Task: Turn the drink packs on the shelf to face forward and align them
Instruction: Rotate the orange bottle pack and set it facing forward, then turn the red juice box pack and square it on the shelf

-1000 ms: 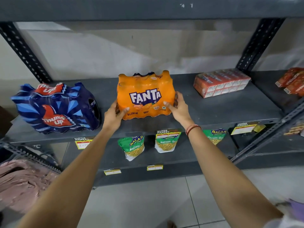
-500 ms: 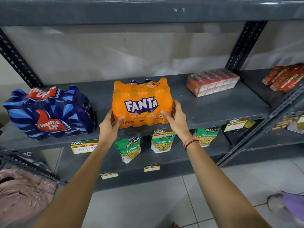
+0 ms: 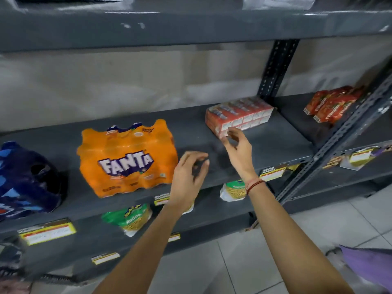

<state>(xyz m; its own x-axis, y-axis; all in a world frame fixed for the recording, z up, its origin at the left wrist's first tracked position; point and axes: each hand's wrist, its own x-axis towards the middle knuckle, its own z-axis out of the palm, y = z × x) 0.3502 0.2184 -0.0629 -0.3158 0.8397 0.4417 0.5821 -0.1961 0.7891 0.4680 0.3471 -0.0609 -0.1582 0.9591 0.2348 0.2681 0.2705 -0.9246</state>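
- The orange Fanta pack (image 3: 127, 159) is seen standing on the grey shelf (image 3: 275, 143), logo turned forward, near the front edge.
- A dark blue drink pack (image 3: 25, 179) is seen at the left, just beside the Fanta pack and partly cut off by the frame.
- A red carton pack (image 3: 238, 115) is laid at an angle further right and further back.
- The left hand (image 3: 187, 179) is held in the air right of the Fanta pack, fingers loosely curled and apart, nothing gripped.
- The right hand (image 3: 238, 150) is raised before the carton pack's near corner, fingers spread; contact cannot be told through the blur.
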